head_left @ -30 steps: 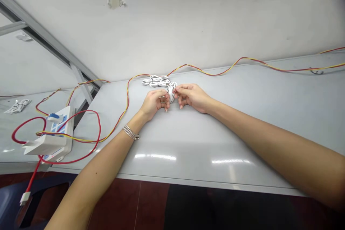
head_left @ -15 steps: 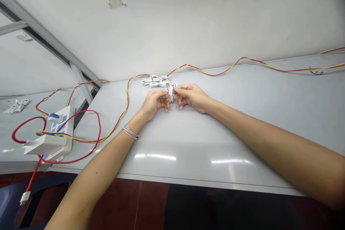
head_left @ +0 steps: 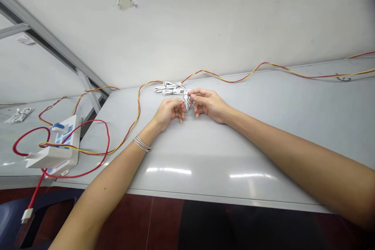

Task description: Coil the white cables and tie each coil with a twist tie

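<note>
Between my hands, a small white cable coil stands nearly upright on the pale grey table. My left hand and my right hand pinch it from either side with their fingertips. Just behind them lies a looser bundle of white cable with thin black marks, untouched by either hand. A twisted red-and-yellow wire runs along the table behind the bundle. A metal bracelet circles my left wrist.
At the left, a white box with blue labels sits among red and yellow wires on a second table. A small white cable bundle lies beyond it. A red cable with a white plug hangs over the edge above the dark red floor.
My right fingers sit slightly higher on the white coil, which looks narrower, and its black loop shows less. The hands otherwise stay in place.
</note>
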A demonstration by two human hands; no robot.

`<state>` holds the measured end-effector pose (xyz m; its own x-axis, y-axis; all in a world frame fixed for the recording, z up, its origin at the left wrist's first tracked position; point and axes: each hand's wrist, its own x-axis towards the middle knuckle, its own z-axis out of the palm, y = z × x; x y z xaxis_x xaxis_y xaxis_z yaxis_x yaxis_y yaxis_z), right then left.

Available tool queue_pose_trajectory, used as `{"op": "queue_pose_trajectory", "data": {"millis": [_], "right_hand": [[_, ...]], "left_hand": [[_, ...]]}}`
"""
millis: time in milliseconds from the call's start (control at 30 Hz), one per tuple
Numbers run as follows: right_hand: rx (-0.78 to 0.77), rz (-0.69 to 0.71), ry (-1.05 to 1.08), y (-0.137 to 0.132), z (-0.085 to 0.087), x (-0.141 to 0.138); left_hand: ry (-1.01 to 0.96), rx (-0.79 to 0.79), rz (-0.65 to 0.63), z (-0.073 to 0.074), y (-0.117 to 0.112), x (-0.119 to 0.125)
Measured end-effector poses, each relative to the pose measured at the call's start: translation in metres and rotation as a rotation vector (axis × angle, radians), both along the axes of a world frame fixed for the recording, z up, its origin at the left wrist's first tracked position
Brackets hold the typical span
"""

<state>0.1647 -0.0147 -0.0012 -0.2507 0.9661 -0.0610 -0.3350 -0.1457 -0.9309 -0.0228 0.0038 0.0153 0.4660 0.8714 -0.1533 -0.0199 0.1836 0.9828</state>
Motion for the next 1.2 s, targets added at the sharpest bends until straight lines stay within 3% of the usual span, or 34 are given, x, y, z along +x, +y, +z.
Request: {"op": "queue_pose_trajectory", "data": {"millis": [333, 1200], "right_hand": [[0.032, 0.084, 0.006, 0.0, -0.0007, 0.0043], [0.01, 0.032, -0.028, -0.0008, 0.0007, 0.0002]], "left_hand": [[0.005, -0.017, -0.002, 0.0011, -0.0018, -0.0005], [-0.031, 0.028, 0.0, -0.0031, -0.0014, -0.003]]}}
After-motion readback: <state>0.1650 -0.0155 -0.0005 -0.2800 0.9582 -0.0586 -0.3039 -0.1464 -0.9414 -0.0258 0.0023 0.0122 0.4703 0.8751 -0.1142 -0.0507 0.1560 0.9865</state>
